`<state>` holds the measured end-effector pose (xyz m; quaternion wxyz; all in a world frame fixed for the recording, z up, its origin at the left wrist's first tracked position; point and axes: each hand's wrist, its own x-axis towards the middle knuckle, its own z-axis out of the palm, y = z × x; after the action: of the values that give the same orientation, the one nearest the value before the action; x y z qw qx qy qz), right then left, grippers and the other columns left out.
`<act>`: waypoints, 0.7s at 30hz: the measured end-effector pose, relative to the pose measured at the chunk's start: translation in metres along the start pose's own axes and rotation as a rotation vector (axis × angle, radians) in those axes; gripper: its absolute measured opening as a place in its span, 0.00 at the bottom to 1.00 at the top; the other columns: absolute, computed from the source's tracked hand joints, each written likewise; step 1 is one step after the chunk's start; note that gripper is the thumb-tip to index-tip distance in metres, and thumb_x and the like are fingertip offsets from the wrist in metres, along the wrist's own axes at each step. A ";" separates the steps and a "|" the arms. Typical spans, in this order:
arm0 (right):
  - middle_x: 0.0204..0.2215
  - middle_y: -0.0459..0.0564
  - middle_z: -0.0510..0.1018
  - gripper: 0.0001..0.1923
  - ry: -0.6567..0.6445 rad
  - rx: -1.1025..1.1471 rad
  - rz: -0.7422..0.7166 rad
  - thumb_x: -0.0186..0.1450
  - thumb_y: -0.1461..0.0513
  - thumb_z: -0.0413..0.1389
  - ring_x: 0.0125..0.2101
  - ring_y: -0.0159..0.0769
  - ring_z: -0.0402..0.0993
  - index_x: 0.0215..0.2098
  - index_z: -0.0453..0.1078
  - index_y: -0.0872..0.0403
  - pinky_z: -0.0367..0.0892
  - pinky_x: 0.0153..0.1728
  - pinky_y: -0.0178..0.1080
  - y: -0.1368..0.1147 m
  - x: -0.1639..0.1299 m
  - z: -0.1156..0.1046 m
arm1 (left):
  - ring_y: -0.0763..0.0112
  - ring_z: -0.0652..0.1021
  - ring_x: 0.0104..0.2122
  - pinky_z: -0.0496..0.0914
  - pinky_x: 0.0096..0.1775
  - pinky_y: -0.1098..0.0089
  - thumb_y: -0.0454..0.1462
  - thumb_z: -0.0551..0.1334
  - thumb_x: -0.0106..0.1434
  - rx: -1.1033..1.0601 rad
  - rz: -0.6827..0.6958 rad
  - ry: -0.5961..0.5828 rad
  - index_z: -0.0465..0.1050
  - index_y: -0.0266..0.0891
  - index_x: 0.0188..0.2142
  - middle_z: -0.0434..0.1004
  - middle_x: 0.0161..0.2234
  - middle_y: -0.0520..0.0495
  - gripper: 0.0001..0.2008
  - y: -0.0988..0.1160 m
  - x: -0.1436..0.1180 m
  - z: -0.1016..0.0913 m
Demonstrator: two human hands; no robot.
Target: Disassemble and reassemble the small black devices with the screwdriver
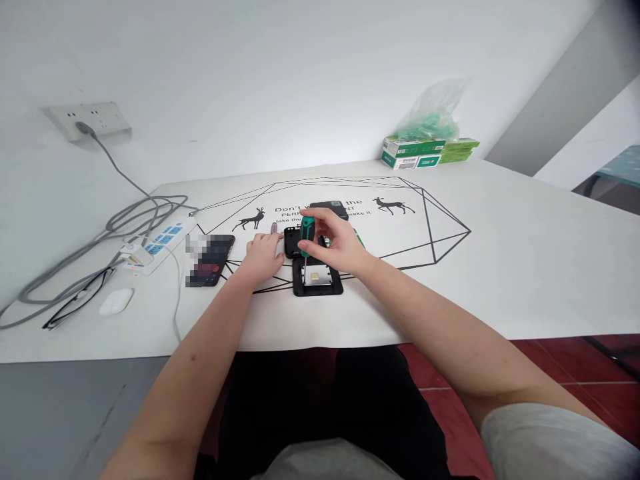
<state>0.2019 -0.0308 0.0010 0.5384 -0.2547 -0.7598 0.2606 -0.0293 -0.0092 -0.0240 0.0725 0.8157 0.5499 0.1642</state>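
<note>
Screwdriver [306,248] upright (tip down).

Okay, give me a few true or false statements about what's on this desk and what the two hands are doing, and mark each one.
1. The right hand grips a green-handled screwdriver. True.
2. The screwdriver lies flat on the table. False: it stands upright, tip down over the open black device.
3. The left hand holds the phone. False: the phone lies apart, to that hand's left; the hand rests on the table beside a small black part.
4. A white power strip sits at the table's left. True.
5. Green boxes sit at the table's far edge. True.
</note>
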 end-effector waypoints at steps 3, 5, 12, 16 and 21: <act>0.42 0.48 0.75 0.29 -0.005 0.085 -0.009 0.64 0.42 0.71 0.36 0.37 0.72 0.57 0.76 0.43 0.79 0.37 0.44 -0.002 0.003 -0.002 | 0.37 0.70 0.65 0.66 0.63 0.38 0.35 0.61 0.70 0.034 -0.074 0.007 0.71 0.41 0.64 0.78 0.64 0.34 0.23 0.000 0.002 0.000; 0.42 0.48 0.74 0.27 0.009 0.142 0.022 0.63 0.41 0.72 0.38 0.38 0.72 0.53 0.77 0.43 0.78 0.38 0.43 -0.003 0.005 -0.003 | 0.36 0.72 0.64 0.68 0.63 0.38 0.35 0.61 0.70 0.035 -0.099 0.015 0.71 0.39 0.65 0.78 0.63 0.33 0.24 -0.002 0.003 0.001; 0.40 0.48 0.75 0.24 -0.011 0.216 0.088 0.66 0.41 0.69 0.39 0.37 0.72 0.51 0.79 0.44 0.77 0.38 0.42 -0.004 0.006 -0.006 | 0.45 0.77 0.59 0.72 0.63 0.47 0.30 0.60 0.67 -0.050 -0.042 0.081 0.71 0.39 0.66 0.81 0.57 0.36 0.28 -0.015 0.005 0.007; 0.44 0.50 0.81 0.20 -0.075 0.269 0.085 0.69 0.43 0.66 0.41 0.38 0.76 0.52 0.80 0.45 0.78 0.41 0.43 -0.008 0.007 -0.010 | 0.50 0.80 0.57 0.74 0.61 0.51 0.26 0.58 0.64 -0.104 -0.097 0.119 0.70 0.39 0.67 0.82 0.57 0.36 0.31 -0.022 0.007 0.008; 0.53 0.51 0.84 0.17 -0.188 0.481 0.180 0.72 0.48 0.64 0.48 0.42 0.83 0.55 0.80 0.45 0.80 0.51 0.50 -0.015 0.007 -0.014 | 0.48 0.81 0.53 0.75 0.57 0.51 0.26 0.59 0.65 -0.018 -0.132 0.118 0.75 0.42 0.60 0.84 0.52 0.37 0.25 -0.026 0.008 0.002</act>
<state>0.2120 -0.0356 0.0195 0.4854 -0.1606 -0.6970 0.5027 -0.0490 0.0083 -0.0323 0.0579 0.7658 0.6045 0.2116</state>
